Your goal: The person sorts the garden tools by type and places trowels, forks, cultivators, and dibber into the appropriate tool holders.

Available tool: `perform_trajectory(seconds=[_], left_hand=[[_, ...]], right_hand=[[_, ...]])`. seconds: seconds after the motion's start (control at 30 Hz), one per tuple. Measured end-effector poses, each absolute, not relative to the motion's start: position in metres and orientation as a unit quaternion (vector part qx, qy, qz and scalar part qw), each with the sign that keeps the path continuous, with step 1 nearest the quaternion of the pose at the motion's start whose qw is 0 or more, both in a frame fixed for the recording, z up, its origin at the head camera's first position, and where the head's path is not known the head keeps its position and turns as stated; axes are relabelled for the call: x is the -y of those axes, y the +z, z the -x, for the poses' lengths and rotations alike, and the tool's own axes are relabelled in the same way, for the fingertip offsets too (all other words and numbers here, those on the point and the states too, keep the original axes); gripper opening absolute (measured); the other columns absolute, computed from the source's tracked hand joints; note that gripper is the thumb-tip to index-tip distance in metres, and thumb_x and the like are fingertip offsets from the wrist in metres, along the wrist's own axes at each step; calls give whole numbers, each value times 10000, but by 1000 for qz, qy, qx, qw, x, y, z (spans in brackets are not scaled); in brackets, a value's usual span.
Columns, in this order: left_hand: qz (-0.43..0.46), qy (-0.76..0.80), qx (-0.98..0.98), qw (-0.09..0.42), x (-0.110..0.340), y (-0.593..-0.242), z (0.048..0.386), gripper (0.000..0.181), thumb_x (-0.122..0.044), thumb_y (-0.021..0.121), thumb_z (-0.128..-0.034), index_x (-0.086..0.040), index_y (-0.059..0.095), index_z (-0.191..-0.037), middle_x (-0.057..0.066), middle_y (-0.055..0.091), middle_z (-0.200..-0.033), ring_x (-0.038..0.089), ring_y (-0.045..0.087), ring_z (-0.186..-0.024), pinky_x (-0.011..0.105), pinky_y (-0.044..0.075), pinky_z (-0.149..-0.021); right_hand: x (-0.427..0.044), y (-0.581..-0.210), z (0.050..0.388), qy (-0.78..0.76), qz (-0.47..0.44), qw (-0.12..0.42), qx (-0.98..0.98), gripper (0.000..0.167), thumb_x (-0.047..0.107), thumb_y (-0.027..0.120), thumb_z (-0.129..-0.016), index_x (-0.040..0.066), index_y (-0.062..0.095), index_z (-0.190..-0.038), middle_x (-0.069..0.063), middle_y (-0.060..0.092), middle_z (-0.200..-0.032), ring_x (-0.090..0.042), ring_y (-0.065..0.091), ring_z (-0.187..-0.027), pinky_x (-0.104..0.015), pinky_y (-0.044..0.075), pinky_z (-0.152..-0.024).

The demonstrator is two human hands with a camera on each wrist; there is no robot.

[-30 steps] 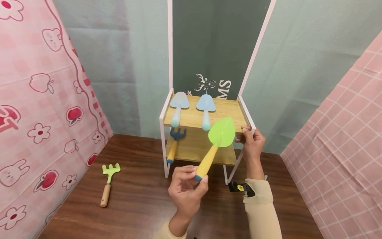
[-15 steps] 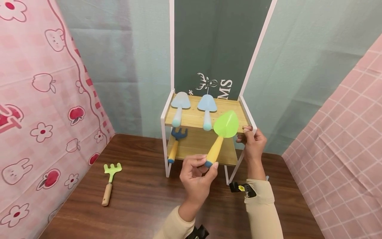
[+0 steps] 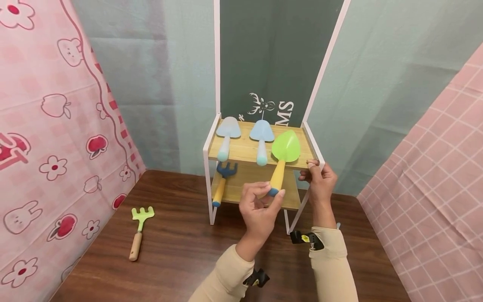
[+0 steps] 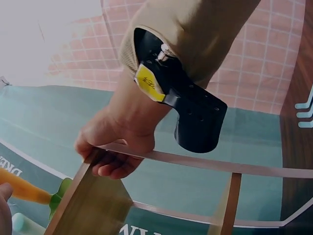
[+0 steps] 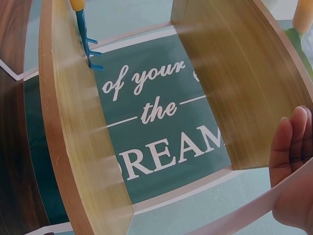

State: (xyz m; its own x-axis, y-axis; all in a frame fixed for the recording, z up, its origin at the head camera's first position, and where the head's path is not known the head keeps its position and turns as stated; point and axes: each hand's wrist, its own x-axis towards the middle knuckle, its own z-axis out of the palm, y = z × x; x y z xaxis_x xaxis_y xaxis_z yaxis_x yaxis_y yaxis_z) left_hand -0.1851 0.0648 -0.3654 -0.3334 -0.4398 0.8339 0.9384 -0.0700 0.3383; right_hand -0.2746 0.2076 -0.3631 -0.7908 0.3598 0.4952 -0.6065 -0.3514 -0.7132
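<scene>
My left hand pinches the blue-tipped end of a yellow-handled garden trowel. Its green blade is over the right part of the upper wooden shelf; whether it touches the wood I cannot tell. My right hand grips that shelf at its front right corner, thumb on top; in the right wrist view its fingers lie against the underside. Two pale blue trowels lie side by side on the upper shelf, a left one and a middle one. A blue-pronged hand rake lies on the lower shelf.
A white frame carries both shelves and a dark green lettered panel behind. Left on the brown table lies a green hand rake with a wooden handle. Patterned cloths hang at both sides.
My left hand has moved up and to the right with the green trowel, bringing the blade over the upper shelf. My right hand has stayed on the shelf corner.
</scene>
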Motion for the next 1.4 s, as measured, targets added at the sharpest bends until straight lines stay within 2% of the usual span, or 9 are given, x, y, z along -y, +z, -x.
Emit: perform_trajectory(seconds=[0.37, 0.63, 0.83, 1.07, 1.3, 1.4], left_hand=[[255, -686, 460, 503, -80, -363, 202, 254, 158, 716, -689, 106, 543, -868, 239, 489, -897, 320, 572, -747, 382, 547, -581], [241, -699, 457, 493, -88, -359, 214, 228, 134, 708, -714, 80, 545, -864, 216, 487, -874, 267, 548, -780, 383, 549, -601], [224, -692, 471, 498, -89, -343, 211, 223, 162, 694, -695, 96, 537, -840, 218, 476, -840, 309, 533, -734, 380, 549, -589], [196, -683, 487, 509, -97, -351, 225, 196, 80, 736, -714, 51, 588, -840, 172, 507, -861, 290, 544, -723, 314, 547, -583], [189, -663, 505, 519, -102, -332, 216, 203, 165, 715, -667, 101, 576, -800, 207, 473, -813, 332, 514, -708, 332, 549, -612], [181, -654, 514, 524, -105, -333, 220, 192, 145, 722, -678, 85, 585, -798, 191, 473, -808, 314, 513, -706, 306, 546, -625]], right_hand=[[-210, -365, 275, 810, -130, 291, 492, 109, -62, 550, -869, -21, 638, -817, -108, 586, -603, -152, 583, -473, -257, 497, -432], [-211, -366, 275, 810, -132, 292, 491, 142, -89, 523, -861, -24, 640, -815, -109, 588, -590, -149, 580, -465, -255, 496, -429], [-211, -365, 276, 810, -140, 296, 487, 132, -86, 531, -864, -33, 644, -821, -109, 586, -582, -146, 579, -463, -252, 497, -432], [-210, -365, 276, 810, -144, 293, 488, 121, -86, 526, -868, -57, 635, -825, -108, 591, -593, -145, 581, -464, -252, 500, -435], [-210, -364, 277, 804, -145, 299, 492, 119, -80, 530, -865, -67, 645, -837, -109, 598, -617, -141, 584, -480, -245, 501, -444], [-210, -364, 277, 801, -140, 303, 496, 106, -72, 543, -861, -81, 647, -840, -106, 591, -614, -137, 573, -473, -244, 499, -441]])
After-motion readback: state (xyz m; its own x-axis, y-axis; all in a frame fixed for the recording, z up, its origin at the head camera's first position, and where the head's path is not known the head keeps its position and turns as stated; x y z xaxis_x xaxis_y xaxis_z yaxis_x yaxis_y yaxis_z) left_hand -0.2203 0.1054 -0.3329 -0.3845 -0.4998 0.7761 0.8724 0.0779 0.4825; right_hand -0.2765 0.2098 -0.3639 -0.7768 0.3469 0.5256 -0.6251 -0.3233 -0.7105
